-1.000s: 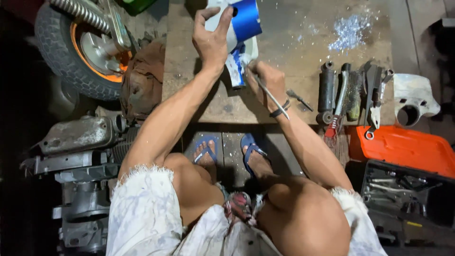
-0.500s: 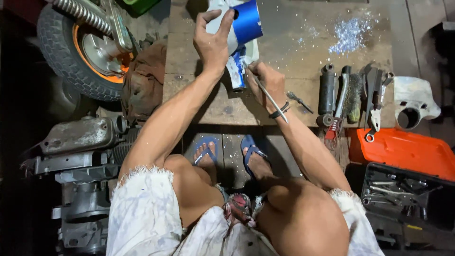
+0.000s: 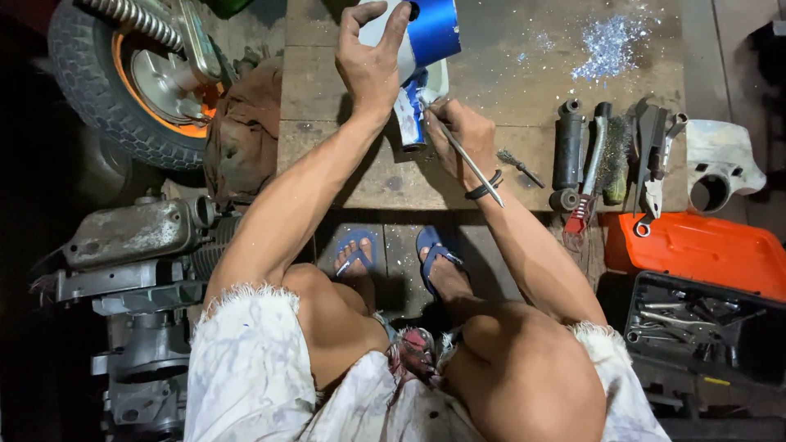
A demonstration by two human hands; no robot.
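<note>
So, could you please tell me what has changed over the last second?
Hardly anything. The left hand still grips the blue part on the wooden board, and the right hand still holds the thin metal tool against it. The tools alongside stayed put.

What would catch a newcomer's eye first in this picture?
The blue-and-white part at top centre, steadied by the left hand while the right hand works a thin metal tool against it. Next, the orange-rimmed wheel at top left and the orange case lid at right.
</note>
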